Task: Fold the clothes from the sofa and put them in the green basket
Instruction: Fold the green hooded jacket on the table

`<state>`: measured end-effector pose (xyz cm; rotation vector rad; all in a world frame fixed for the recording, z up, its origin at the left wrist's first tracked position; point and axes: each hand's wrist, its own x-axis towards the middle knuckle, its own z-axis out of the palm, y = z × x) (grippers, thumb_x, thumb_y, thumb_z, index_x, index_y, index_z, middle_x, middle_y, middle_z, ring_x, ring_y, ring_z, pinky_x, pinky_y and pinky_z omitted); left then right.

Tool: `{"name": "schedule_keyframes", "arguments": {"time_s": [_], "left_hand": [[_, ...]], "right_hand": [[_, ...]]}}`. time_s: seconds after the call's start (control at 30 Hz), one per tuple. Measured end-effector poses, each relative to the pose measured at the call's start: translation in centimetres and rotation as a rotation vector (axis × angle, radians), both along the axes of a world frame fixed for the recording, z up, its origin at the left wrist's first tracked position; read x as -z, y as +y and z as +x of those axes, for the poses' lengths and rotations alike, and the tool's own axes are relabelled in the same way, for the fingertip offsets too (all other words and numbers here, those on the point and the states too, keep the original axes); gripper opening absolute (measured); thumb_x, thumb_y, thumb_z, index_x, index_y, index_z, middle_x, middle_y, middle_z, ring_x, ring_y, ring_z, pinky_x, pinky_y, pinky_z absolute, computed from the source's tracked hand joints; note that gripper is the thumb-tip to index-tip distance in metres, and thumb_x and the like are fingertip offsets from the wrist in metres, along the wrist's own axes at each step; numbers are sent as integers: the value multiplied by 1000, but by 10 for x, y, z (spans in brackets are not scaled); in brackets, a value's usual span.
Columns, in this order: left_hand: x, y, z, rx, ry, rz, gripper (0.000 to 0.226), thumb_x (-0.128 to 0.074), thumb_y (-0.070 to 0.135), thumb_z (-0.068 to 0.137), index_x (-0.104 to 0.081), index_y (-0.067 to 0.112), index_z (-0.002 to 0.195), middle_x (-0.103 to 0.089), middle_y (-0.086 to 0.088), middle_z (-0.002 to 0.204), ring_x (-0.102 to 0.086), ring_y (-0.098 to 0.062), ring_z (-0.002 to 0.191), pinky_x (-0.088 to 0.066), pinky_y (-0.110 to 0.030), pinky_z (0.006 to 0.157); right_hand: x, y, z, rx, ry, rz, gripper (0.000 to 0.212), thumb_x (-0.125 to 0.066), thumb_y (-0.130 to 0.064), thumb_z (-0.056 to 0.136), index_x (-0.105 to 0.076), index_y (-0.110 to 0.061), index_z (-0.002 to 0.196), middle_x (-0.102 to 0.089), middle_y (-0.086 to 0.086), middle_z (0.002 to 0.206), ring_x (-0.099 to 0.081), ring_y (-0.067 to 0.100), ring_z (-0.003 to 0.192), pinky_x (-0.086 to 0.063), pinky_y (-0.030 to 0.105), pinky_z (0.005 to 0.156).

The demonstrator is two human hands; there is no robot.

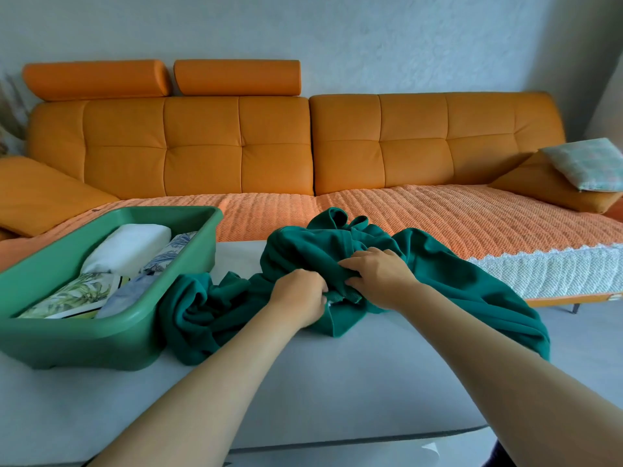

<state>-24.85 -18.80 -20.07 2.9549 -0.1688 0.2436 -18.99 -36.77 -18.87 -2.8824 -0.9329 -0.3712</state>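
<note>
One grey table (320, 392) with green garment (455, 281), orange sofa (202, 146), pale wall (337, 35).

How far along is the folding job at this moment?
Done: several folded items lie in the green basket. In hand: left hand and right hand grip the crumpled green garment on the table, not yet folded. Left: fold and basket it; the sofa shows no other clothes.

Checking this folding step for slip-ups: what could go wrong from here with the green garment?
1. The green garment hangs partly over the table edge on the right; if the left hand and right hand loosen, it could slide floorward.
2. It lies crumpled, so folding now may trap creases.
3. Its bunched end sits beside the green basket; tugging might nudge that.
</note>
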Motion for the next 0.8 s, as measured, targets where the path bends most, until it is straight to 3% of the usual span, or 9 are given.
{"name": "schedule_keyframes", "arguments": {"time_s": [0.13, 0.27, 0.33, 0.47, 0.53, 0.6, 0.67, 0.73, 0.8], "left_hand": [[-23, 23, -5, -95, -223, -320, 26, -54, 16, 92, -77, 25, 100, -73, 2, 100, -64, -23, 96, -51, -31, 77], [-52, 59, -11, -401, -393, -676, 29, -43, 10, 93, -64, 30, 95, -67, 2, 98, -61, -22, 83, -42, -29, 67], [-63, 78, -16, -511, -243, -541, 24, -40, 8, 86, -59, 20, 95, -62, -5, 95, -56, -27, 84, -39, -33, 65], [-57, 73, -40, -569, 313, -127, 12, -43, 14, 85, -51, 10, 76, -55, -7, 81, -52, -22, 69, -36, -28, 53], [-51, 66, -41, -475, 241, -70, 10, -42, 14, 81, -52, 12, 81, -55, -8, 95, -54, -27, 86, -45, -32, 70], [-49, 56, -37, -252, 80, -153, 27, -43, 13, 80, -58, 18, 101, -53, -3, 116, -47, -27, 112, -41, -37, 93], [-43, 43, -39, -18, 58, -215, 35, -47, 27, 83, -61, 28, 116, -54, 5, 123, -46, -19, 121, -37, -36, 98], [-33, 32, -38, 93, 84, 28, 47, -55, 49, 81, -58, 34, 125, -57, 7, 123, -48, -19, 120, -38, -39, 101], [-21, 33, -35, 92, 95, 255, 55, -65, 44, 82, -51, 36, 134, -60, 4, 120, -51, -22, 116, -40, -40, 100]], "right_hand": [[-8, -8, 7, 82, 18, 110, 35, -50, -45, 100, -59, -35, 133, -61, -8, 123, -51, 22, 120, -40, 38, 96], [-12, -17, 7, 145, 113, 117, 44, -65, -38, 91, -57, -33, 134, -57, -5, 122, -53, 22, 116, -43, 37, 93], [-11, -16, 4, 132, 124, 131, 46, -67, -39, 90, -57, -34, 135, -56, -6, 121, -53, 21, 116, -44, 37, 95], [-9, -4, -4, 85, 47, 66, 38, -57, -49, 94, -62, -37, 130, -56, -6, 123, -47, 22, 121, -37, 41, 102], [-9, 2, -8, 75, 13, 48, 35, -51, -53, 96, -67, -38, 123, -57, -7, 118, -47, 22, 115, -36, 40, 99], [-9, 7, -9, 77, 6, 44, 33, -47, -53, 98, -71, -39, 115, -58, -8, 113, -47, 22, 109, -37, 40, 96], [-11, 10, -10, 87, 32, 61, 34, -43, -51, 100, -73, -37, 110, -59, -9, 113, -47, 21, 107, -37, 40, 95], [-12, 13, -10, 82, 49, 113, 37, -41, -49, 102, -73, -32, 108, -61, -9, 113, -48, 21, 108, -37, 40, 94], [-10, 14, -10, 56, 59, 168, 37, -40, -48, 103, -71, -28, 106, -62, -8, 113, -49, 21, 108, -38, 41, 95]]}}
